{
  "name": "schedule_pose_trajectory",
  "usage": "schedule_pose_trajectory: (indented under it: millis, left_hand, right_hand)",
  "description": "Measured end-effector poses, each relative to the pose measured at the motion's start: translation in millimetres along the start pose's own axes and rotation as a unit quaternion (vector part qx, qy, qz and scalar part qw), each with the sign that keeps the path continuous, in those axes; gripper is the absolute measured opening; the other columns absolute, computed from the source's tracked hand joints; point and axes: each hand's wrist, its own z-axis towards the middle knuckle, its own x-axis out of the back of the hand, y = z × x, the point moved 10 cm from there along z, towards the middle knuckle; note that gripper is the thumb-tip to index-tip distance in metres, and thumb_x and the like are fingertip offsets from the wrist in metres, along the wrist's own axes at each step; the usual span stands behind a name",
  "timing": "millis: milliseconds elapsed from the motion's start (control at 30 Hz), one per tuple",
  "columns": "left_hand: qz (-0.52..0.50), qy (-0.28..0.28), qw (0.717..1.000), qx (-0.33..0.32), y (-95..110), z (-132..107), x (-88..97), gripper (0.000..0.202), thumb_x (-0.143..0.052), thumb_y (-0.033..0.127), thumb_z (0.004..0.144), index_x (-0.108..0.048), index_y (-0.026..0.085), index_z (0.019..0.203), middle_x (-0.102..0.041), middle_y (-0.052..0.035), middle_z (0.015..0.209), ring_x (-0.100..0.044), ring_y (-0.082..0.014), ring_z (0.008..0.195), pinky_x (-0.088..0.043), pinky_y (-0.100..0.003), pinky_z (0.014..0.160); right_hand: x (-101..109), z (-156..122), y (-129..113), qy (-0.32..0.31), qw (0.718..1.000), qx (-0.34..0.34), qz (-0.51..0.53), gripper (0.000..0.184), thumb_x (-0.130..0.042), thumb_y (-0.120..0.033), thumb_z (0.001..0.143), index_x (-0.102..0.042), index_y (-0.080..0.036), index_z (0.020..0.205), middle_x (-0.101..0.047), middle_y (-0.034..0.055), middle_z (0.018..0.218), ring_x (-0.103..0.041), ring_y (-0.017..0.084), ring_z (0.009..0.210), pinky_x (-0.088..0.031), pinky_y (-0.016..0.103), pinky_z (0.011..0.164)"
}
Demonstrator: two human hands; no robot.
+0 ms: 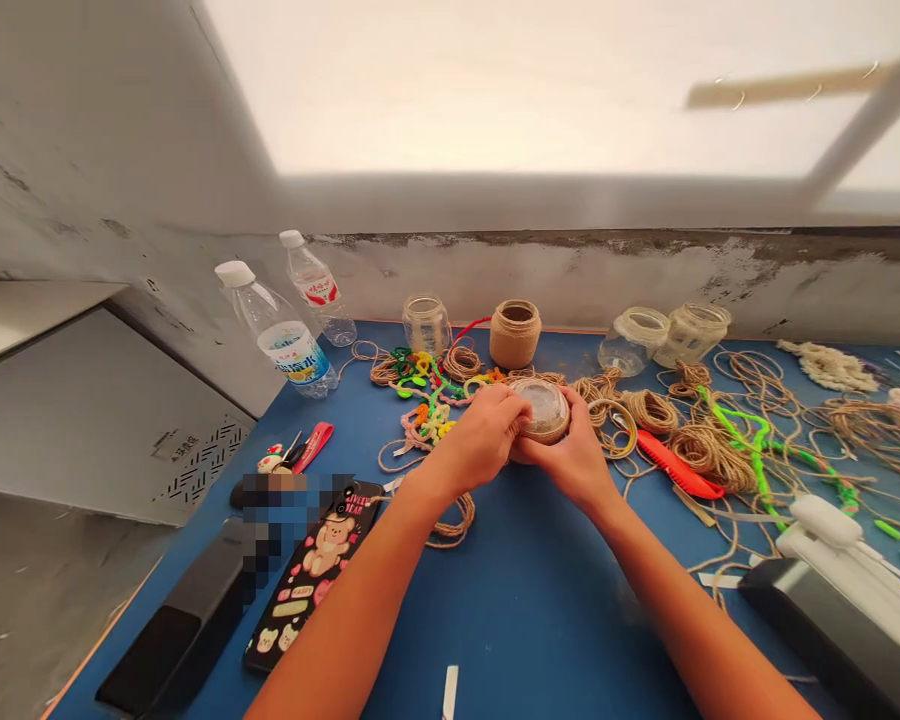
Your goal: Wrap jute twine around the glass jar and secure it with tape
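Between my two hands is a glass jar (544, 408), tilted so that its clear round end faces up toward me, with brown twine around its side. My left hand (487, 432) is closed at the jar's left edge, its fingers pinched near the rim. My right hand (574, 458) wraps the jar's right side and underside. Loose twine and colourful pipe cleaners (431, 410) lie just left of the jar. A coil of twine (457, 520) rests on the table under my left forearm. Behind stands a jar fully wrapped in twine (515, 338).
Bare glass jars (425, 325) stand along the back of the blue table (547, 600). Plastic bottles (292, 345) are at the left, above a bear-patterned phone case (322, 560) and a black box (172, 630). To the right lie twine bundles, a red cutter (675, 465) and a white-and-black device (840, 590).
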Motion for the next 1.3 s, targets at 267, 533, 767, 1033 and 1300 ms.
schedule_pose_trajectory:
  millis: [267, 533, 767, 1033, 1300]
  left_hand:
    - [-0.045, 0.024, 0.998, 0.041, -5, -1, 7.6, 0.007, -0.054, 0.017, 0.090, -0.058, 0.019, 0.095, -0.061, -0.0042, 0.093, -0.056, -0.0190, 0.089, -0.048, -0.034, 0.086]
    - [-0.008, 0.027, 0.994, 0.107, -15, -3, 16.1, 0.013, -0.071, 0.025, 0.081, -0.060, 0.018, 0.084, -0.061, -0.0007, 0.083, -0.058, -0.0178, 0.079, -0.047, -0.030, 0.074]
    - [0.005, 0.015, 0.998, 0.054, -2, -1, 14.4, 0.007, -0.060, 0.015, 0.086, -0.065, 0.019, 0.083, -0.065, -0.0021, 0.082, -0.060, -0.0175, 0.080, -0.049, -0.029, 0.078]
    - [-0.023, 0.018, 0.999, 0.033, -3, -1, 13.8, 0.012, -0.053, 0.012, 0.086, -0.063, 0.018, 0.082, -0.066, -0.0021, 0.083, -0.059, -0.0164, 0.079, -0.047, -0.028, 0.077]
    - [-0.049, 0.032, 0.994, 0.095, -15, -2, 15.2, 0.010, -0.051, 0.012, 0.080, -0.054, 0.019, 0.074, -0.058, 0.0018, 0.072, -0.051, -0.0137, 0.068, -0.040, -0.026, 0.066]
  right_hand:
    - [0, -1, 2, 0.013, 1.000, 0.018, -0.003, 0.081, -0.084, -0.040, 0.059, -0.042, -0.022, 0.125, -0.056, 0.0098, 0.125, -0.059, 0.028, 0.112, -0.046, 0.044, 0.101]
    - [1, -2, 7, 0.024, 1.000, 0.006, -0.010, 0.084, -0.085, -0.040, 0.058, -0.040, -0.022, 0.127, -0.052, 0.0114, 0.129, -0.054, 0.030, 0.118, -0.042, 0.046, 0.104]
    - [0, -1, 8, 0.025, 1.000, 0.010, -0.004, 0.085, -0.086, -0.040, 0.057, -0.040, -0.021, 0.126, -0.052, 0.0123, 0.128, -0.055, 0.030, 0.116, -0.042, 0.046, 0.103]
    - [0, -2, 4, 0.028, 1.000, 0.012, 0.007, 0.084, -0.086, -0.040, 0.056, -0.041, -0.021, 0.124, -0.054, 0.0112, 0.125, -0.057, 0.028, 0.113, -0.044, 0.045, 0.101]
    - [0, -1, 5, 0.023, 1.000, 0.013, -0.004, 0.084, -0.086, -0.040, 0.056, -0.041, -0.022, 0.124, -0.054, 0.0111, 0.126, -0.057, 0.029, 0.115, -0.044, 0.044, 0.102]
